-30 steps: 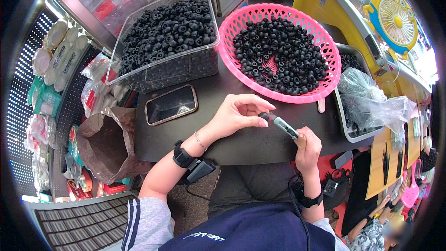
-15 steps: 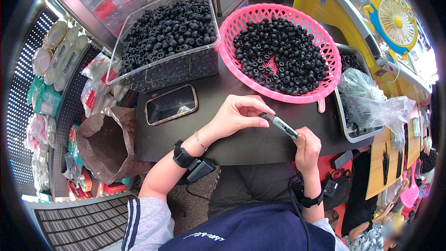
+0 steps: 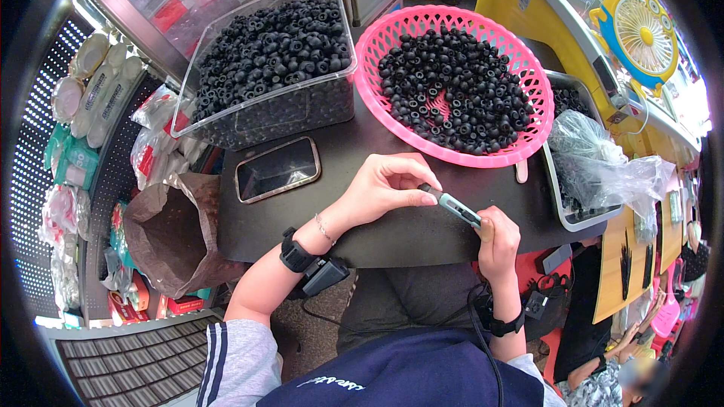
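Observation:
Over the front of the dark table, my left hand (image 3: 386, 187) pinches a small black part (image 3: 431, 190) between thumb and fingertips. My right hand (image 3: 498, 245) is closed around the rear end of a pale green utility knife (image 3: 460, 211), thumb on top. Its front end meets the black part at my left fingertips; the blade itself is too small to make out. Just beyond my hands, a pink lattice basket (image 3: 490, 160) holds many small black ring-like parts (image 3: 456, 90). A clear plastic box (image 3: 256, 120) at the far left is heaped with similar black pieces (image 3: 275, 45).
A smartphone (image 3: 277, 170) lies left of my left hand. An open brown bag (image 3: 170, 234) stands off the table's left edge. On the right, a tray (image 3: 584, 220) holds black parts and clear plastic bags (image 3: 603, 162). Another person (image 3: 596, 384) is at the lower right.
The knife and both hands have shifted very slightly, with the knife's front end a little nearer my left fingertips. The containers have stayed put.

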A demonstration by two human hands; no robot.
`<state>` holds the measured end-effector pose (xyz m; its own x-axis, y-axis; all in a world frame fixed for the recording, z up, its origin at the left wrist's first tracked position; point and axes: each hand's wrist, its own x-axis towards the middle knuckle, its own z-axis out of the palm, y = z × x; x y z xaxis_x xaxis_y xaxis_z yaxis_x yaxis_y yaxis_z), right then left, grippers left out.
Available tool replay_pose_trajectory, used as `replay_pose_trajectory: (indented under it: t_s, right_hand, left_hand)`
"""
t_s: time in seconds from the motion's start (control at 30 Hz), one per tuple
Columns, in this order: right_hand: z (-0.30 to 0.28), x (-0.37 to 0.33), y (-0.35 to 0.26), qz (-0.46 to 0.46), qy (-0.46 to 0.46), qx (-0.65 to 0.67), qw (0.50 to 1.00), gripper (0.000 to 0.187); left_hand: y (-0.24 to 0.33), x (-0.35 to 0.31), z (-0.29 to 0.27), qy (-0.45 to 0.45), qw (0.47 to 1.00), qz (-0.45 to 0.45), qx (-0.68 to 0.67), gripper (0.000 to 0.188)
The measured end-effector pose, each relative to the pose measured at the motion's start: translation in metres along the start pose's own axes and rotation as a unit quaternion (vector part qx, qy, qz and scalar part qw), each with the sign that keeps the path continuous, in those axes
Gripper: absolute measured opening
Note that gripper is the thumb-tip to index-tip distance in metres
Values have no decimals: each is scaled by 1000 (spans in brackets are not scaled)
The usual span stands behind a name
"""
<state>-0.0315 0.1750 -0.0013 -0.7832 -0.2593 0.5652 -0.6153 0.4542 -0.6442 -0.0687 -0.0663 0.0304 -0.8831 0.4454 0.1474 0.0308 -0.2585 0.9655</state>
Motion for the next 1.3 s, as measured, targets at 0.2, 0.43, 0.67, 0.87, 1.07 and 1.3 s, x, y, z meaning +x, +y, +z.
replay_pose_trajectory:
  t_s: [0.2, 0.43, 0.67, 0.87, 1.07, 1.3]
  right_hand:
    - [1, -16, 8, 51, 88, 44, 994, 16]
    - [4, -6, 1, -36, 85, -22, 995, 11]
    - [1, -4, 3, -75, 89, -37, 992, 14]
    - [1, -3, 1, -68, 85, -50, 993, 15]
    - [2, -2, 1, -88, 97, -64, 989, 17]
    - [2, -4, 2, -89, 99, -73, 988, 18]
  left_hand:
    - [4, -1, 1, 30, 998, -35, -49, 22]
    - [-6, -1, -3, 27, 997, 12, -70, 23]
    - [-3, 0, -3, 5, 998, 4, -68, 24]
    - [-2, -1, -4, 4, 999, -7, -32, 24]
    - [1, -1, 0, 17, 999, 0, -34, 27]
    - [-2, 0, -1, 15, 1000, 3, -25, 29]
